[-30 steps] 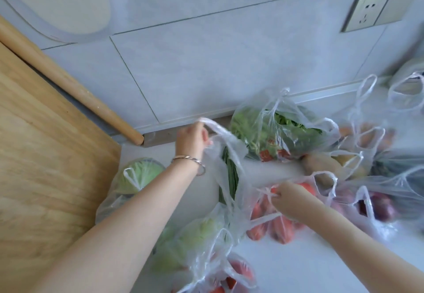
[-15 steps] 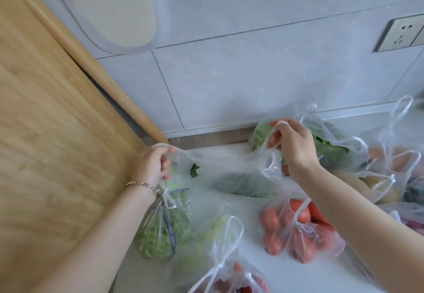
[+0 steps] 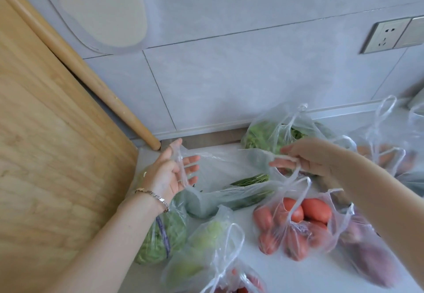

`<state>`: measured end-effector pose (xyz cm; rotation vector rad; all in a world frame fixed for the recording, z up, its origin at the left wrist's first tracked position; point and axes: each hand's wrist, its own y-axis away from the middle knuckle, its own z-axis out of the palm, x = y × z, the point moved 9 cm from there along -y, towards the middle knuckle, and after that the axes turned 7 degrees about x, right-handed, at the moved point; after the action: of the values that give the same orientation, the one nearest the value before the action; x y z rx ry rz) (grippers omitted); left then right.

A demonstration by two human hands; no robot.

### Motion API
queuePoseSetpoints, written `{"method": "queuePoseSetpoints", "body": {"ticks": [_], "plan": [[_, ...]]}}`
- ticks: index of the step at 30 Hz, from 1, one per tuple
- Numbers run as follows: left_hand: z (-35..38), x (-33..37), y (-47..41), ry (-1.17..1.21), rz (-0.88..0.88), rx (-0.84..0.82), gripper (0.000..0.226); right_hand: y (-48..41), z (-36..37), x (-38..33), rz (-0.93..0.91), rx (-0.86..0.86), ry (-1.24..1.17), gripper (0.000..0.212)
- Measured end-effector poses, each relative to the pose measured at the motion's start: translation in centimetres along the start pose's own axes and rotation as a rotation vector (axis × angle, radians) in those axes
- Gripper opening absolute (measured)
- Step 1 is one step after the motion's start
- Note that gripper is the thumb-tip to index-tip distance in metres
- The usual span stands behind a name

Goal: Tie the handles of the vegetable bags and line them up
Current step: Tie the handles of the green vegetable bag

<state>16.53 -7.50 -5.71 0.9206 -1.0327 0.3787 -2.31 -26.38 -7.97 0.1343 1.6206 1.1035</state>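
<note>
The left hand point(image 3: 171, 175) is open-palmed, its fingers point(image 3: 191, 159) spread wide, with one handle point(image 3: 180, 166) of a clear bag draped across the palm and looped over the thumb. The right hand point(image 3: 314, 157) has its fingers point(image 3: 283, 163) curled narrowly round the other handle point(image 3: 273, 153), which is twisted to a thin cord; how tightly they pinch it is hard to make out through the film. Between the two hands hangs the bag of long green stalks point(image 3: 241, 191), at the frame's centre, its long axis running from lower left to upper right, the stalk ends pointing toward the right hand. Its lower end lies on the white bench point(image 3: 263, 267).

Below the right hand sits the tomato bag point(image 3: 298, 223), handles loose and upright. A leafy-greens bag point(image 3: 275, 132) stands behind against the grey tiled wall point(image 3: 229, 81). The cabbage bag point(image 3: 160, 240) is partly hidden under the left wrist; a pale green bag point(image 3: 206, 242) lies at lower centre, and another bag at the bottom edge is cut off. Bags at the right edge blur together, their contents unclear.

A wooden board point(image 3: 57, 166) closes the left side, leaving open bench only at lower right of centre.
</note>
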Motion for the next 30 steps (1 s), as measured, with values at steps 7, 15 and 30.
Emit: {"method": "queuePoseSetpoints", "body": {"ticks": [7,15,30], "plan": [[4.2,-0.4,0.9,-0.609,0.253,-0.149,0.059,2.9,6.7,3.1,0.130,-0.495,0.114,0.022],[9.6,-3.6,1.0,-0.514,0.311,-0.289,0.055,2.0,9.0,1.5,-0.256,-0.133,0.547,0.013],[-1.8,-2.9,-2.1,-0.139,0.406,0.339,0.018,-3.6,1.3,7.1,0.023,0.146,-0.304,0.022]]}}
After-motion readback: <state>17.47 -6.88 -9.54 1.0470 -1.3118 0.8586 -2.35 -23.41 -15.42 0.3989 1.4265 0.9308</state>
